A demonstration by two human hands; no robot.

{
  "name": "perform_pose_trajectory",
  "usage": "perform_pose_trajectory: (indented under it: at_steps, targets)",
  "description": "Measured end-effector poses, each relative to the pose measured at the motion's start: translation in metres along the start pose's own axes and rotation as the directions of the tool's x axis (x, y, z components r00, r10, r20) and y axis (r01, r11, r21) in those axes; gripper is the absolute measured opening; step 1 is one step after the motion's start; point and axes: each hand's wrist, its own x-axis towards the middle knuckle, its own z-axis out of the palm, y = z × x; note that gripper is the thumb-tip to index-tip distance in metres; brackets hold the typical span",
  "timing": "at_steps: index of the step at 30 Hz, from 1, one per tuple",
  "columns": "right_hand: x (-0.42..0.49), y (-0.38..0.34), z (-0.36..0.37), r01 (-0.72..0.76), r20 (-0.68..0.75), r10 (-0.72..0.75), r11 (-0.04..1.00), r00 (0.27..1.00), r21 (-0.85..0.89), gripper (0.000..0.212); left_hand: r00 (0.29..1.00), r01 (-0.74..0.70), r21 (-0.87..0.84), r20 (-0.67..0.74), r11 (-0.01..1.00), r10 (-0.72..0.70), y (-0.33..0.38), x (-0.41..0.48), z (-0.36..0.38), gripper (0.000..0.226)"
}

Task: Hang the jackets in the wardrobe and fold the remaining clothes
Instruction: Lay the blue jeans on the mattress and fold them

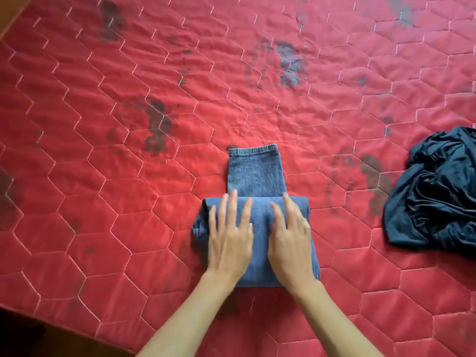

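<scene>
- I am looking down through the head camera at a pair of blue jeans [255,171]. It is lying on a red quilted mattress [116,191], a little below the middle of the view and near the mattress's closer edge.
- The jeans are sitting partly folded. A thick, wider bundle is lying nearest me, and a narrower leg section with its stitched hem is stretching flat from under it toward the far side.
- The left hand [229,240] is resting palm down on the left half of the bundle. Its fingers are lying straight and fanned apart, with the tips reaching the bundle's far fold.
- The right hand [291,240] is resting palm down on the right half, just beside the left hand. Its fingers are lying straight and closer together, angling slightly leftward.
- Both hands are pressing flat on the denim with open palms, and both bare forearms are coming in from the bottom edge.
- A crumpled dark navy garment [438,202] is lying in a heap on the mattress at the right edge of the view, well apart from the jeans and partly cut off by the frame.
- The mattress cover is showing pale hexagonal stitching and several dark smudged stains [157,130].
- A dark strip of floor [23,331] is showing past the mattress corner at lower left.
</scene>
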Motion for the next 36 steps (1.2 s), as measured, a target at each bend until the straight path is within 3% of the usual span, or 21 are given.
perform_pose_trajectory:
  at_steps: [1, 3, 6, 10, 13, 18, 23, 27, 29, 32, 34, 36]
  targets:
    - [-0.006, -0.003, 0.007, 0.069, 0.055, -0.068, 0.997, 0.996, -0.024, 0.053, 0.996, -0.08, -0.005, 0.042, 0.997, 0.08, 0.0, -0.003, 0.008, 0.052]
    - [-0.016, 0.0, 0.015, 0.107, 0.165, -0.096, 0.993, 0.982, -0.055, 0.054, 0.986, -0.096, -0.009, 0.136, 0.995, 0.096, -0.006, -0.01, 0.017, 0.054]
    - [-0.02, 0.019, 0.015, 0.068, 0.248, -0.041, 0.992, 0.968, -0.102, 0.063, 0.977, 0.056, 0.007, 0.207, 0.998, -0.057, -0.014, -0.016, 0.021, 0.065]
    - [-0.024, 0.039, 0.001, -0.135, 0.298, 0.162, 0.985, 0.941, -0.11, 0.075, 0.943, 0.234, 0.053, 0.229, 0.971, -0.24, -0.007, -0.022, 0.02, 0.069]
    - [-0.029, 0.048, -0.012, -0.368, 0.401, 0.339, 0.93, 0.851, -0.005, 0.077, 0.896, 0.357, 0.032, 0.272, 0.934, -0.351, -0.01, -0.031, 0.015, 0.072]
    - [-0.054, 0.039, -0.03, -0.497, 0.377, 0.406, 0.847, 0.833, 0.188, 0.064, 0.878, 0.454, -0.131, 0.237, 0.881, -0.417, -0.003, -0.063, -0.001, 0.072]
    - [-0.087, 0.032, -0.047, -0.686, 0.512, 0.498, 0.67, 0.7, 0.285, 0.066, 0.736, 0.672, -0.324, 0.196, 0.666, -0.648, 0.022, -0.107, -0.012, 0.061]
    - [-0.124, 0.031, -0.065, -0.732, 0.568, 0.511, 0.627, 0.644, 0.266, 0.061, 0.689, 0.724, -0.279, 0.265, 0.631, -0.674, 0.021, -0.138, -0.03, 0.066]
    - [-0.143, 0.031, -0.076, -0.73, 0.558, 0.519, 0.632, 0.648, 0.259, 0.06, 0.644, 0.763, -0.224, 0.346, 0.606, -0.682, 0.02, -0.158, -0.04, 0.081]
    - [-0.172, 0.032, -0.091, -0.726, 0.581, 0.507, 0.649, 0.637, 0.229, 0.059, 0.474, 0.853, -0.091, 0.549, 0.515, -0.688, 0.01, -0.186, -0.046, 0.112]
    - [-0.189, 0.031, -0.101, -0.76, 0.613, 0.518, 0.61, 0.596, 0.223, 0.065, 0.39, 0.881, -0.05, 0.638, 0.47, -0.664, 0.003, -0.199, -0.051, 0.116]
    - [-0.196, 0.029, -0.111, -0.789, 0.612, 0.551, 0.577, 0.567, 0.212, 0.066, 0.367, 0.898, -0.069, 0.66, 0.434, -0.655, -0.004, -0.203, -0.062, 0.112]
